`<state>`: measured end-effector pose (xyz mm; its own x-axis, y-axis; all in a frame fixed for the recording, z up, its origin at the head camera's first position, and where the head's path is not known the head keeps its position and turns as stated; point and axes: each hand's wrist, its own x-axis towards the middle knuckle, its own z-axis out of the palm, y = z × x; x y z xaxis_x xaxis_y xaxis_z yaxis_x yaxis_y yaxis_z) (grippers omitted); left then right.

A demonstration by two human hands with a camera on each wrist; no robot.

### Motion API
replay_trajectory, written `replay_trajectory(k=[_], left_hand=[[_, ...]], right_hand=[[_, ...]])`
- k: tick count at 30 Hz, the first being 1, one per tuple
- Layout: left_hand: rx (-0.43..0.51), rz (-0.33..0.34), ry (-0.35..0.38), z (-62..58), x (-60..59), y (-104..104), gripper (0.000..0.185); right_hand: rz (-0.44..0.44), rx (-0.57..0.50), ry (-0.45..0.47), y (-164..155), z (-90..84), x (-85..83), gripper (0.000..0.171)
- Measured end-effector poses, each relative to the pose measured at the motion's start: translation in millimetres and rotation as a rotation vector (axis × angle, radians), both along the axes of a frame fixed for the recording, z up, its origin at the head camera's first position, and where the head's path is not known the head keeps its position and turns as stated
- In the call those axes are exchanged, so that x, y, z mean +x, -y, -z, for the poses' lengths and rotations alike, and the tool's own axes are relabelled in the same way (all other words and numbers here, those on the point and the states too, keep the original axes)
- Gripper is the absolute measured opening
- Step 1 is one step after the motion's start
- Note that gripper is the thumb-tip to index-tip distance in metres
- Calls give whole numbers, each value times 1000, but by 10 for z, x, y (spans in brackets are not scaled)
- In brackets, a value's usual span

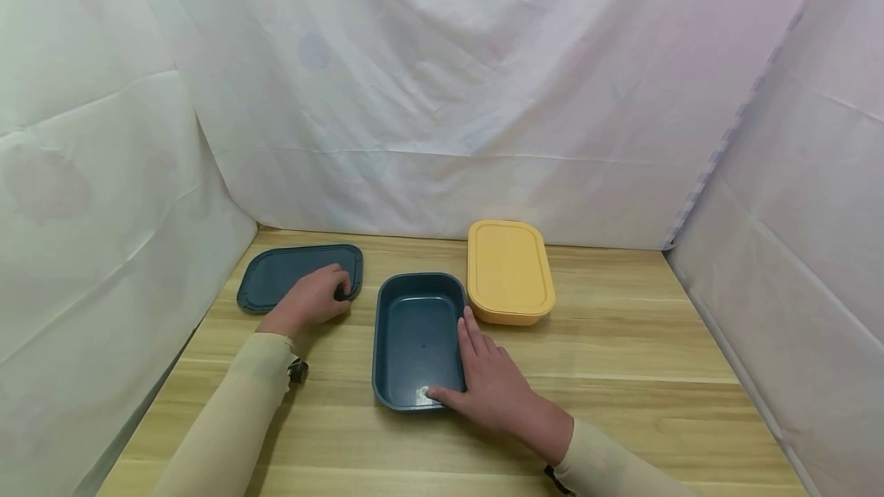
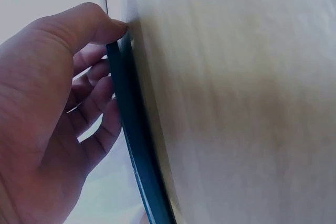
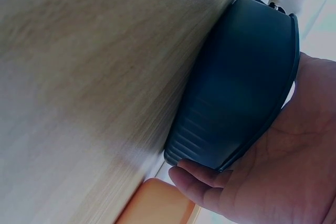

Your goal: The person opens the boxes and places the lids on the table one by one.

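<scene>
A dark blue rectangular lid (image 1: 276,276) lies on the table at the left. My left hand (image 1: 313,298) is at its right end; in the left wrist view, the thumb (image 2: 100,24) touches the lid's edge (image 2: 134,124) while the curled fingers are over its upper face. To the right stands an uncovered dark blue food container (image 1: 421,343), with nothing inside. My right hand (image 1: 493,382) rests on its right side, fingers straight along the rim and thumb over the near right corner. The right wrist view shows the container's outer wall (image 3: 236,82) beside the palm; the thumb is hidden there.
A yellow container with its lid on (image 1: 509,267) stands just behind and right of the blue one, close to my right fingertips. White cloth (image 1: 428,98) hangs round the back and both sides of the wooden table (image 1: 635,374).
</scene>
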<state>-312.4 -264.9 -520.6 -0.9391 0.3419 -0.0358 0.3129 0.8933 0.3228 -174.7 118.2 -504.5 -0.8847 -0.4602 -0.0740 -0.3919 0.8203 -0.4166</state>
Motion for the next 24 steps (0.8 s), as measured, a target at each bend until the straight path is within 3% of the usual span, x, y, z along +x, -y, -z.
replay_trajectory(k=[8, 19, 24], left_hand=[[0, -22, 83, -8, -21, -21, 15], [9, -26, 122, -97, -14, -52, 14], [75, -30, 137, -141, -17, -85, 9]], right_hand=[[4, 13, -3, 1, 20, -10, 126], [4, 13, -3, 7, 1, -12, 125], [5, -1, 0, 1, 9, -8, 125]])
